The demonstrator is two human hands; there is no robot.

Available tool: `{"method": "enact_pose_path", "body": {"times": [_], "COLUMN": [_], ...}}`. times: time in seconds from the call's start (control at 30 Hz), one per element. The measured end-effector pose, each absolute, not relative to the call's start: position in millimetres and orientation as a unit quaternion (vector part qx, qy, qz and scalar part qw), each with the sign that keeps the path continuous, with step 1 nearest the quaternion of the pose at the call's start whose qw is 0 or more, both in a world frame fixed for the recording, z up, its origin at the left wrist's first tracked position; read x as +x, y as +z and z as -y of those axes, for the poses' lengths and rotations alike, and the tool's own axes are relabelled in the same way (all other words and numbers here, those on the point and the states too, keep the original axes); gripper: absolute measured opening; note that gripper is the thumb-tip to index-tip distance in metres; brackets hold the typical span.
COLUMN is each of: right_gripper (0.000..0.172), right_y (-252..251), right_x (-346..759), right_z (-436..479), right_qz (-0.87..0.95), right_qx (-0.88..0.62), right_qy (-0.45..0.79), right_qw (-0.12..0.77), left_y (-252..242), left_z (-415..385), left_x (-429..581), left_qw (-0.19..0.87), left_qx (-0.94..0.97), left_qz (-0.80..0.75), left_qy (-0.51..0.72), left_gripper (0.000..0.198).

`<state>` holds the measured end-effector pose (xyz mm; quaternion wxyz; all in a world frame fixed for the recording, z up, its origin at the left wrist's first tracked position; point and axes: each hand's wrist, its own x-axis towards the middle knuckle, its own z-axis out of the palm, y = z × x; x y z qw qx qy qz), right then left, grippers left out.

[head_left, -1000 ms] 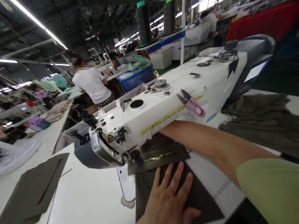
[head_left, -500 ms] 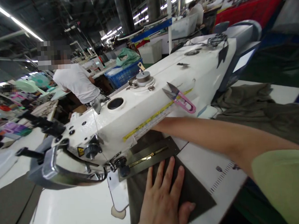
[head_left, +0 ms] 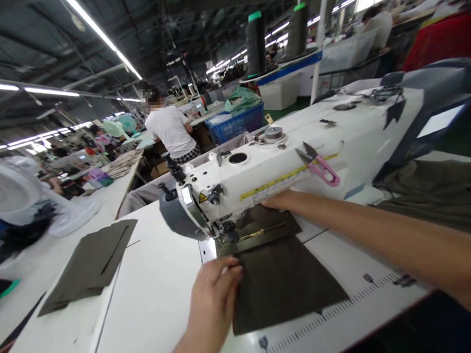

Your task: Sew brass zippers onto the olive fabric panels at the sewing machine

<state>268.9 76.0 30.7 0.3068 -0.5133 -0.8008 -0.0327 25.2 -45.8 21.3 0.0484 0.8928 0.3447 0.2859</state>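
My left hand (head_left: pixel 217 288) is closed at the left edge of a dark olive fabric piece (head_left: pixel 284 284), its fingers bent together on the cloth. A flat plate with a slot (head_left: pixel 244 242) lies across the fabric, and a gold metal zipper (head_left: pixel 258 233) shows in the slot. The plate's left end sits below the needle area of a white sewing machine (head_left: pixel 282 163). My right hand (head_left: pixel 276 199) reaches under the machine arm onto the far part of the fabric. Its fingers are mostly hidden there.
Pink-handled thread snips (head_left: pixel 324 173) rest on the machine arm. More cut olive pieces (head_left: pixel 93 263) lie on the table to the left, near a white fan (head_left: pixel 69 214). Bunched olive cloth (head_left: pixel 441 192) is at the right. A person in a white shirt (head_left: pixel 172 130) works beyond.
My left hand has gone from lying flat with spread fingers on the fabric to its left edge, with fingers closed. The right hand stays behind the machine arm. The head view has shifted.
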Motion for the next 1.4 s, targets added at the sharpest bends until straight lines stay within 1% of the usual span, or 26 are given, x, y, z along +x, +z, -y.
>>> {"method": "enact_pose_path", "body": {"times": [0.07,0.13,0.27,0.33,0.47,0.53,0.67,0.77,0.93,1.0,1.07,1.2,1.4], "right_gripper": [0.020,0.020,0.021,0.018,0.030,0.031,0.025,0.019,0.020,0.026,0.029,0.030,0.029], "right_y": [31,28,21,17,10,8,3,3,2,-1,-4,-6,-5], "right_x": [273,269,229,204,173,168,170,172,173,174,177,184,186], "right_z": [-50,-15,50,62,48,38,34,39,39,35,30,20,16], "right_qz": [0.804,0.809,0.857,0.864,0.843,0.836,0.845,0.859,0.850,0.848,0.859,0.881,0.883], "right_qx": [-0.514,-0.511,-0.426,-0.428,-0.504,-0.519,-0.503,-0.476,-0.451,-0.454,-0.445,-0.420,-0.412], "right_qy": [-0.034,-0.042,-0.002,0.010,0.016,0.021,0.017,-0.007,-0.099,-0.087,-0.054,-0.019,-0.013], "right_qw": [0.298,0.286,0.291,0.264,0.189,0.175,0.179,0.187,0.256,0.261,0.247,0.218,0.224], "left_y": [19,16,13,14,18,17,12,10,11,11,11,9,7], "left_z": [32,19,7,7,7,7,10,13,20,21,21,21,22], "left_x": [2,-11,-10,-6,-3,-4,-4,-2,6,8,11,15,17], "left_qw": [-0.022,-0.048,-0.036,-0.015,-0.004,-0.008,-0.008,-0.037,-0.095,-0.109,-0.122,-0.150,-0.180], "left_qx": [0.891,0.909,0.923,0.913,0.879,0.876,0.886,0.897,0.900,0.898,0.897,0.893,0.886], "left_qz": [-0.362,-0.334,-0.314,-0.344,-0.413,-0.416,-0.399,-0.390,-0.399,-0.403,-0.400,-0.395,-0.398], "left_qy": [0.273,0.245,0.220,0.216,0.239,0.244,0.235,0.203,0.148,0.142,0.144,0.152,0.154], "left_gripper": [0.018,0.019,0.019,0.019,0.016,0.014,0.014,0.013,0.012,0.012,0.013,0.015,0.016]}}
